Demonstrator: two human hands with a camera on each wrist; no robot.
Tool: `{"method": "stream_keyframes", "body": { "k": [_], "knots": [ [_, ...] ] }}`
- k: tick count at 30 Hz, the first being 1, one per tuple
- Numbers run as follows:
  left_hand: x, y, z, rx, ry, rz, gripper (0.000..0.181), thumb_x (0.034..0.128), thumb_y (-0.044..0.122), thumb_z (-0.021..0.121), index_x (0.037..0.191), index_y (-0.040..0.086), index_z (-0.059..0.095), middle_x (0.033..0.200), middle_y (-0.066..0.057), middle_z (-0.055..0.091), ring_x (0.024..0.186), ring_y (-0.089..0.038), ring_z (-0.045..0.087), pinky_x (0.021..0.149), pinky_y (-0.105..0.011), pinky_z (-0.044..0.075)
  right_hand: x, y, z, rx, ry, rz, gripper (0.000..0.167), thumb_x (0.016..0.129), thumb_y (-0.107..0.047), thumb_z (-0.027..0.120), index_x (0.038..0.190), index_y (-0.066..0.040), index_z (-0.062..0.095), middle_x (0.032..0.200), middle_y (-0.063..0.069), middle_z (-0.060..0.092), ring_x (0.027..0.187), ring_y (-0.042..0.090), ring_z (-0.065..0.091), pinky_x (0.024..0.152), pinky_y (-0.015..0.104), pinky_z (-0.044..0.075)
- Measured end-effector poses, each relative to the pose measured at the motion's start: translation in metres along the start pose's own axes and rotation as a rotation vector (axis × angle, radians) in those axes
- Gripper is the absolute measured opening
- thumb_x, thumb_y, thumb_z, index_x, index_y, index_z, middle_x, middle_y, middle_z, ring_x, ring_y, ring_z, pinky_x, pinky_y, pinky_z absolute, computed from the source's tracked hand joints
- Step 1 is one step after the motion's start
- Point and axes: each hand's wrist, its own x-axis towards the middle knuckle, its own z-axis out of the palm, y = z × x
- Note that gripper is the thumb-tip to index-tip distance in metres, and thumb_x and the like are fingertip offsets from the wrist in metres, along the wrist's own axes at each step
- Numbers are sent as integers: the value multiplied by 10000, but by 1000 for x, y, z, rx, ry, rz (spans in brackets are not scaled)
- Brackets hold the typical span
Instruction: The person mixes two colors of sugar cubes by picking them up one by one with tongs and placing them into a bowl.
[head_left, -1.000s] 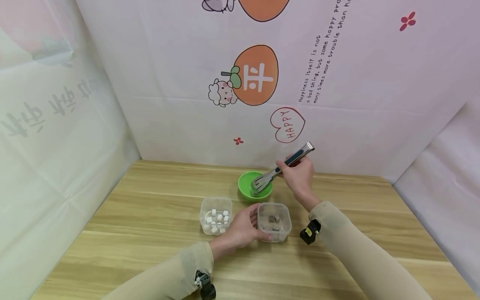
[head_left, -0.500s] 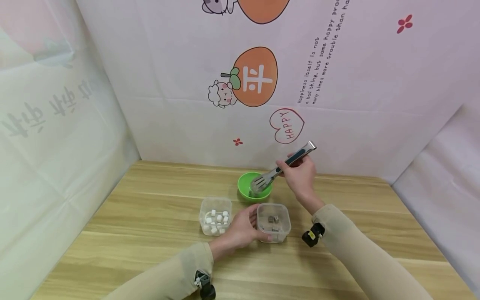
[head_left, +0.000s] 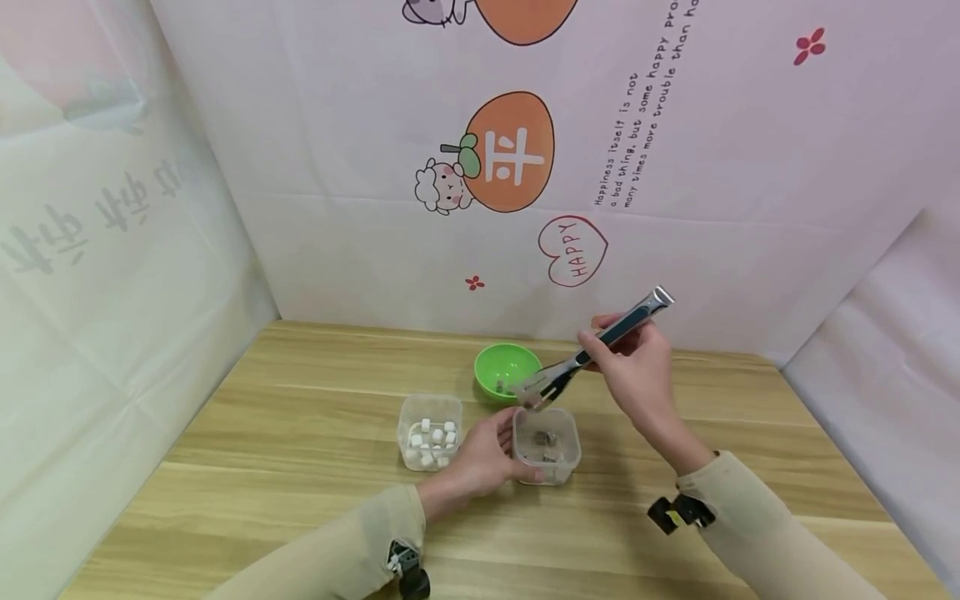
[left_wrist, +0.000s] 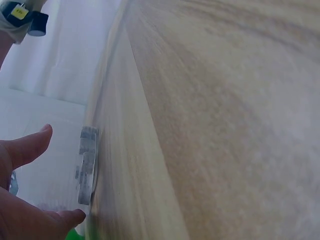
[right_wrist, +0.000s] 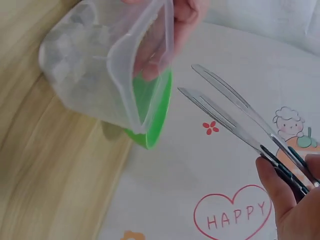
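My right hand [head_left: 637,375] grips a pair of metal tongs [head_left: 619,327] with dark handles. The tongs' tips [head_left: 534,393] hang above the far rim of a clear plastic container [head_left: 558,477]. In the right wrist view the two arms of the tongs [right_wrist: 235,125] stand apart, nothing between them. Several small dark or greyish cubes [head_left: 546,438] lie in that container. My left hand [head_left: 483,454] holds its left side, thumb at the front and fingers behind. Just beyond stands a green bowl [head_left: 491,364], with a small greyish piece [head_left: 501,386] inside.
Left of my left hand, a second clear container [head_left: 432,402] holds several white cubes [head_left: 438,436]. All stand on a wood-grain table [head_left: 300,417]. A printed cloth backdrop [head_left: 360,233] rises behind the table's far edge, and pale cloth hangs at both sides.
My right hand has drawn the tongs out of the green bowl and back to the right, toward the container with dark cubes. Their arms have spread. My left hand has stayed put.
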Motion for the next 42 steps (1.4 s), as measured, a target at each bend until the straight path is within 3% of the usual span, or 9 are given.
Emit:
{"method": "stream_keyframes", "body": {
  "k": [10,19,42],
  "knots": [
    [0,2,-2,9,-2,25,964,706,-60,935,1548,48,479,1534,-149,547,1433,-345,491,1221,-472,385,-26,9,-8,-246,-53,-173,331,863,-27,868,1108,-2,646,886,85,735,740,151,694,619,214,626],
    [0,0,-1,8,4,19,992,714,-41,943,1566,10,438,1557,-170,516,1439,-359,480,1222,-474,384,-37,29,-2,-248,-148,-256,359,826,51,873,1086,14,628,898,82,690,761,202,715,614,262,655],
    [-2,2,1,4,11,4,1001,716,-46,942,1572,-3,424,1596,-174,471,1458,-373,452,1231,-489,367,-41,38,1,-311,-182,-336,329,837,58,860,1058,12,621,886,57,694,740,196,722,599,224,639]
  ]
}}
